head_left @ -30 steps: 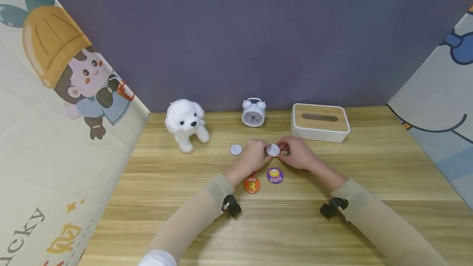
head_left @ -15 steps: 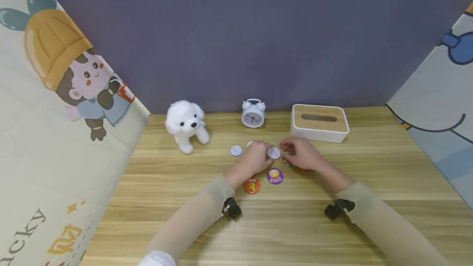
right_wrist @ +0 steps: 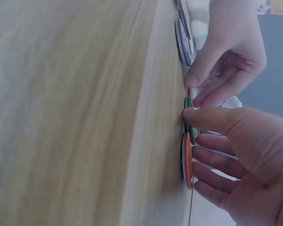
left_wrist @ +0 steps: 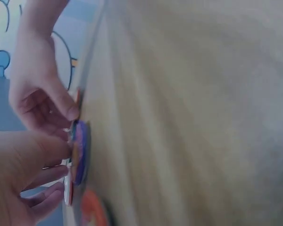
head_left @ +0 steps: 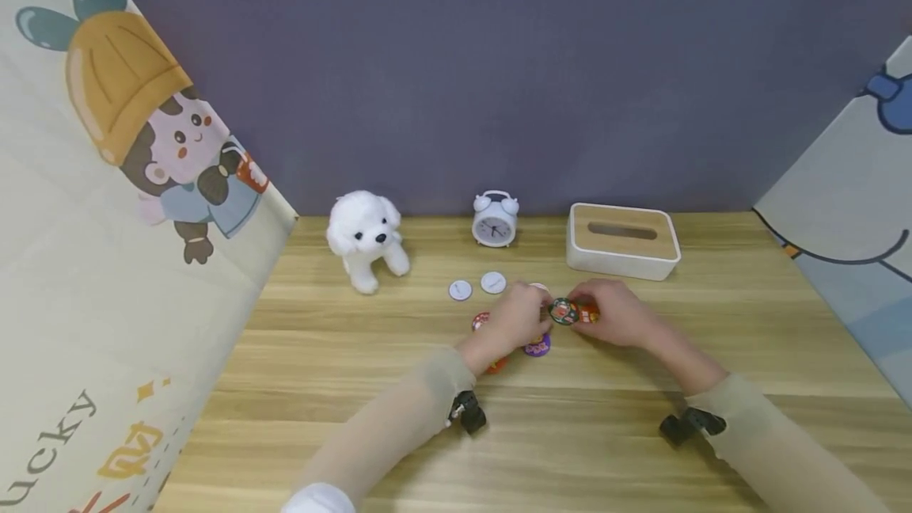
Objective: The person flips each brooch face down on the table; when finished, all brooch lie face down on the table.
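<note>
A round green badge (head_left: 564, 311) lies between my two hands near the middle of the table. My left hand (head_left: 514, 318) pinches its left edge with curled fingers. At its right side, my right hand (head_left: 617, 313) holds it between thumb and fingers; in the right wrist view the thumb overlaps the green badge (right_wrist: 187, 123). An orange-red badge (head_left: 587, 313) sits by the right fingers, partly covered. Beneath and around the left hand are a purple badge (head_left: 537, 346), a red badge (head_left: 480, 321) and an orange badge (head_left: 495, 366), all partly hidden.
Two badges show white backs, a left one (head_left: 460, 290) and a right one (head_left: 493, 283); another white-backed badge (head_left: 540, 286) peeks out behind the left hand. A plush dog (head_left: 365, 240), an alarm clock (head_left: 495, 220) and a tissue box (head_left: 623, 240) stand along the back.
Both hands held a white-backed badge; the right hand let go first and moved right. The left hand has left that badge on the table and shifted right to the green one.
</note>
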Tool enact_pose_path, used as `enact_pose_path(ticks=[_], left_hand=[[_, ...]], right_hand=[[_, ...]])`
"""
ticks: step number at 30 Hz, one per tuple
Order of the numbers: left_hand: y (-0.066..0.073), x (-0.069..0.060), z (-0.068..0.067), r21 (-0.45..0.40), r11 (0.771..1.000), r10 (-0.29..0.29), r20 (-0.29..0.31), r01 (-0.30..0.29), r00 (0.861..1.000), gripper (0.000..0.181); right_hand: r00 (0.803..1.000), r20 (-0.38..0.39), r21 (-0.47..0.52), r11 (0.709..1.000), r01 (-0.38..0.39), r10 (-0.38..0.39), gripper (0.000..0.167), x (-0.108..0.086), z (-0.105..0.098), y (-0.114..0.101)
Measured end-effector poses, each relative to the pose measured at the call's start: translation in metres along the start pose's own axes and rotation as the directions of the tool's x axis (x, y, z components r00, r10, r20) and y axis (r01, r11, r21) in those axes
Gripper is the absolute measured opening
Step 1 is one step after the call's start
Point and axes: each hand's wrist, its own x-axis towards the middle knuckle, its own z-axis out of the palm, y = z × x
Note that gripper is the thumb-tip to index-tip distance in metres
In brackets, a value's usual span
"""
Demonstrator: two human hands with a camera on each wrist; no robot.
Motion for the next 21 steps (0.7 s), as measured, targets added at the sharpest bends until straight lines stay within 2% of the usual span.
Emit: enact_pose_path(ticks=[4,7,12,15,18,20,21], left_hand=[[0.003,0.001,0.005,0.095,0.995,0.027,-0.049,-0.023,0.998,0.014],[0.005,0.001,0.007,0.12,0.992,0.037,-0.067,-0.028,0.997,0.01],[0.004,0.0,0.01,0.161,0.987,0.034,-0.062,-0.024,0.997,0.013],[0.003,0.0,0.011,0.156,0.987,0.04,-0.052,-0.031,0.998,0.011],[0.002,0.0,0.011,0.067,0.997,0.03,-0.044,-0.027,0.999,0.01],[0.001,-0.001,0.009,-0.051,0.999,0.01,-0.039,-0.012,0.999,0.013],[0.0,-0.001,0.009,-0.129,0.992,-0.006,-0.039,0.001,0.999,0.016]], right_hand=[[0.999,-0.039,0.001,1.0,0.018,-0.018,0.028,0.001,0.003,-0.001],[0.999,-0.048,0.009,1.0,0.024,-0.024,0.027,0.0,0.005,0.0],[0.998,-0.064,0.013,1.0,0.025,-0.024,0.025,-0.001,0.009,0.002],[0.997,-0.074,0.016,1.0,0.018,-0.017,0.024,-0.002,0.01,0.004],[0.997,-0.079,0.024,1.0,0.002,0.0,0.024,-0.002,0.011,0.005],[0.996,-0.085,0.041,0.999,-0.011,0.014,0.023,-0.003,0.012,0.006],[0.996,-0.089,0.051,0.998,-0.019,0.023,0.023,-0.004,0.012,0.006]])
